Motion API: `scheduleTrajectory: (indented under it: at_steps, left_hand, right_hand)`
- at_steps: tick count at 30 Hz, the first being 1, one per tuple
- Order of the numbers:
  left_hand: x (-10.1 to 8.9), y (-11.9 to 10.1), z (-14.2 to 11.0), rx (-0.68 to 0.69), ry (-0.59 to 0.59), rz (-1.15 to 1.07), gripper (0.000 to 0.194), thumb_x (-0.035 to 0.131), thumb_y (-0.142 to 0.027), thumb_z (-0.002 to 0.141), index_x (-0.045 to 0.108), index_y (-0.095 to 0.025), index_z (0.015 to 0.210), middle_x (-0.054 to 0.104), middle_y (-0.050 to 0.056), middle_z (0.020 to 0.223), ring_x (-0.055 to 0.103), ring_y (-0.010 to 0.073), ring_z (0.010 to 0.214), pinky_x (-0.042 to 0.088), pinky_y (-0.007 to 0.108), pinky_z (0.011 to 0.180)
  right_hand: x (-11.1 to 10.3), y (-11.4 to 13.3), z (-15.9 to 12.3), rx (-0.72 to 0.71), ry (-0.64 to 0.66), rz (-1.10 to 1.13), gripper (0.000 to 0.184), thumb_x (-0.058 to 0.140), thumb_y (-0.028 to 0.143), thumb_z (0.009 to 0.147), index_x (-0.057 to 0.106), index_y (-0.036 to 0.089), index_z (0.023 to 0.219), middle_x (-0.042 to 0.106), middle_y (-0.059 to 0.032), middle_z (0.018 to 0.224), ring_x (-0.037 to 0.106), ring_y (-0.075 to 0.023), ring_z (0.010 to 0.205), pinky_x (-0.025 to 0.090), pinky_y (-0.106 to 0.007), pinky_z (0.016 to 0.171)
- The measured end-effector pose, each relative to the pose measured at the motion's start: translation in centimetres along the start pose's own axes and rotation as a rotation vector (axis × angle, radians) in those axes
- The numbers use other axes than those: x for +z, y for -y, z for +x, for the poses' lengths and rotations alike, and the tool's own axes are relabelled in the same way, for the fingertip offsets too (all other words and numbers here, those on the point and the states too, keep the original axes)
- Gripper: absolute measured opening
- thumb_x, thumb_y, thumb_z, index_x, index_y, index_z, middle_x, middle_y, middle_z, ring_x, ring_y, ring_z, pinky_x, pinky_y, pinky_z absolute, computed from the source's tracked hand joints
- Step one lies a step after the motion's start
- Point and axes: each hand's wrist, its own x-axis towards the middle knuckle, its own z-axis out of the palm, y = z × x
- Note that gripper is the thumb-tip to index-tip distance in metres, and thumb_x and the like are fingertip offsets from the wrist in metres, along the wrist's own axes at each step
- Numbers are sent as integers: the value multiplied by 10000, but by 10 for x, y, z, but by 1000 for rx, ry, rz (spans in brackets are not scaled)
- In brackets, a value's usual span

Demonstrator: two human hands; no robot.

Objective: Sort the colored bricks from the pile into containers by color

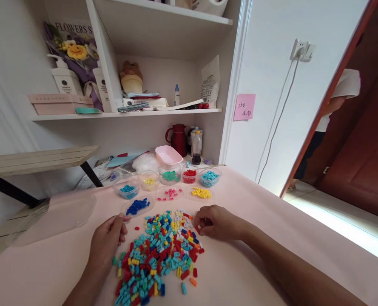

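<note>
A heap of small mixed-colour bricks (161,255) lies on the pink table (255,238) in front of me. My right hand (216,222) rests at the heap's right edge, fingers pinched on a small red brick. My left hand (107,240) lies at the heap's left side with fingers curled loosely; nothing shows in it. Beyond the heap stand clear dishes of sorted bricks: dark blue (137,206), pink (169,194), yellow (201,193), teal (128,189), pale yellow (149,181), green (171,175), red (189,173) and light blue (209,176).
A pink tub (168,155), a red jug (177,138) and a bottle (197,146) stand at the back under white shelves. A clear lid (58,216) lies at the left. A wooden bench (32,161) juts in from the left. A person stands in the doorway (338,106) at right.
</note>
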Motion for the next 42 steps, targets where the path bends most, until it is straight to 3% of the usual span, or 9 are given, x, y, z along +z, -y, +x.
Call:
scheduleTrajectory:
  at_steps: [9, 15, 19, 22, 25, 29, 34, 37, 42]
  left_hand:
    - [0, -3, -2, 6, -12, -3, 471, 622, -605, 650, 682, -161, 796, 539, -37, 541, 471, 114, 457, 352, 233, 434]
    - [-1, 1, 0, -22, -13, -1, 505, 612, -633, 657, 679, -165, 836, 533, -43, 549, 464, 112, 462, 342, 227, 442]
    - [-1, 3, 2, -10, -9, -20, 543, 622, -668, 625, 680, -164, 818, 537, -39, 545, 462, 114, 458, 337, 230, 439]
    - [-1, 5, 3, -27, -6, -45, 557, 638, -672, 603, 678, -162, 823, 529, -41, 532, 461, 116, 455, 331, 230, 435]
    - [0, 5, 3, -43, -16, -56, 577, 643, -679, 587, 676, -156, 828, 517, -42, 516, 453, 118, 448, 319, 231, 426]
    - [1, 4, 3, -56, -21, -56, 584, 643, -688, 573, 676, -159, 818, 520, -41, 516, 459, 120, 443, 330, 238, 429]
    - [1, 3, 3, -56, -38, -68, 598, 628, -712, 556, 678, -160, 783, 516, -41, 504, 457, 117, 429, 330, 241, 425]
    - [1, 1, 1, -59, -52, -77, 589, 633, -695, 562, 681, -156, 795, 516, -41, 501, 454, 114, 426, 328, 234, 417]
    - [1, 0, 0, -42, -30, -60, 545, 639, -661, 592, 682, -159, 800, 519, -43, 517, 452, 111, 437, 334, 234, 430]
  right_hand:
    - [-1, -7, 3, 29, -12, 131, 215, 633, 234, 723, 710, 210, 922, 677, -16, 818, 573, -141, 704, 414, -222, 590]
    - [0, -6, 2, 62, -130, -49, 178, 616, 197, 703, 710, 227, 852, 683, -15, 818, 571, -146, 710, 399, -232, 600]
    - [-1, -11, 7, 102, -84, 30, 181, 630, 207, 702, 713, 219, 862, 689, -19, 838, 586, -143, 703, 414, -220, 584]
    - [-14, -15, 18, 70, -59, 23, 165, 644, 207, 698, 721, 213, 843, 695, -17, 818, 593, -143, 695, 421, -218, 590]
    - [-36, -13, 39, 36, -157, -85, 176, 643, 200, 700, 724, 210, 855, 693, -22, 832, 594, -147, 695, 419, -226, 598]
    - [-63, -11, 79, 75, -392, -203, 191, 617, 202, 742, 719, 225, 902, 692, -19, 859, 605, -153, 728, 426, -238, 649]
    - [-77, -22, 115, 194, -601, -202, 341, 552, 225, 818, 626, 248, 1150, 664, -53, 1050, 600, -208, 907, 422, -286, 718]
    - [-72, -27, 113, 228, -634, -111, 354, 514, 238, 846, 587, 237, 1192, 666, -55, 1023, 623, -187, 835, 438, -286, 703]
    - [-45, -20, 72, 235, -513, 144, 285, 415, 314, 894, 645, 165, 973, 653, -30, 763, 601, -123, 570, 442, -237, 530]
